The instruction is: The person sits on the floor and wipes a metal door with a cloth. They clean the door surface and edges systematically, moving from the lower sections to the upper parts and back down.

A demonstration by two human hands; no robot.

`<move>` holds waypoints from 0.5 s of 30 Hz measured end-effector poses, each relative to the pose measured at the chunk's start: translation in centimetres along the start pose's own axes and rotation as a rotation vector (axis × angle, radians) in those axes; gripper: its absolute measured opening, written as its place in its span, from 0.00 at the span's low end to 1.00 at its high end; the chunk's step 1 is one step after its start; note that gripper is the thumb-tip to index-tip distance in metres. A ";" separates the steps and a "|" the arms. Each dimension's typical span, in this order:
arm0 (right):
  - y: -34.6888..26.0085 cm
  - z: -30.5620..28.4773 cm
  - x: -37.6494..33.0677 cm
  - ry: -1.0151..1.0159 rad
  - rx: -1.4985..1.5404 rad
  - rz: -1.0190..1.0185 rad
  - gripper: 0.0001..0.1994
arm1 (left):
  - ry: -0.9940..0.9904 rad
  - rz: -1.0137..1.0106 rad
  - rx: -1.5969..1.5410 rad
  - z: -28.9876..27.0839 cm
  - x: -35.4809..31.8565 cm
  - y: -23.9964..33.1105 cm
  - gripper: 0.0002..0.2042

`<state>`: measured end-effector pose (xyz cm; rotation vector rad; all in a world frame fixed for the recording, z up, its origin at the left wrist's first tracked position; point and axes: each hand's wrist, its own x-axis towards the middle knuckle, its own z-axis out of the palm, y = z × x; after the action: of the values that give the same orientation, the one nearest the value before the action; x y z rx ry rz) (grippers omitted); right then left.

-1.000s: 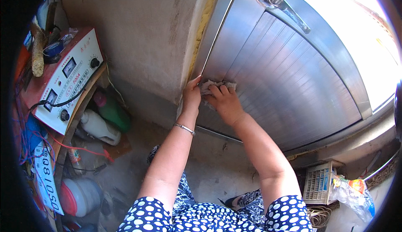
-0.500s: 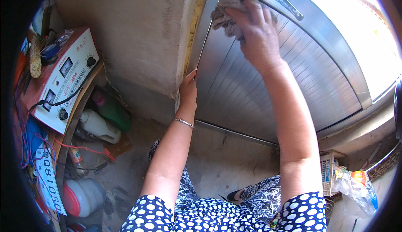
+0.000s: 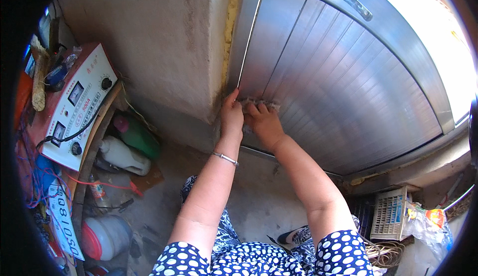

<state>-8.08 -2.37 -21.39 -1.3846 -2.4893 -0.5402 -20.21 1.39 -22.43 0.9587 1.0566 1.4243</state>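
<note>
A silvery metal door with vertical grooves fills the upper right, its lever handle at the top. My left hand is closed on the door's left edge, thumb up along the seam. Close beside it, my right hand presses a crumpled greyish cloth flat against the lower left of the door panel. Most of the cloth is hidden under the fingers.
At left, a red and white box with dials stands on a wooden shelf among wires. Below are a white bottle, a green bottle and a red-lidded jar. A plastic basket and a clear bag lie at lower right.
My right hand has brought the cloth down and left, from just below the handle to the door's lower left. My left hand stays on the door's edge.
</note>
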 end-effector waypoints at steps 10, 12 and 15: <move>1.0 -7.2 2.0 0.088 -0.168 -0.083 0.13 | -0.069 -0.062 0.071 -0.9 1.7 -0.8 0.19; 2.9 -12.3 3.1 0.235 -0.273 -0.069 0.16 | -0.062 -0.100 0.004 0.3 0.2 0.3 0.18; 4.4 -18.0 7.0 0.508 -0.360 -0.071 0.18 | -0.102 -0.133 -0.069 -1.5 1.5 0.0 0.21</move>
<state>-7.39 -2.69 -1.59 -1.0860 -2.0950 -1.2320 -21.82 2.69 -22.82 0.8857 0.9719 1.2816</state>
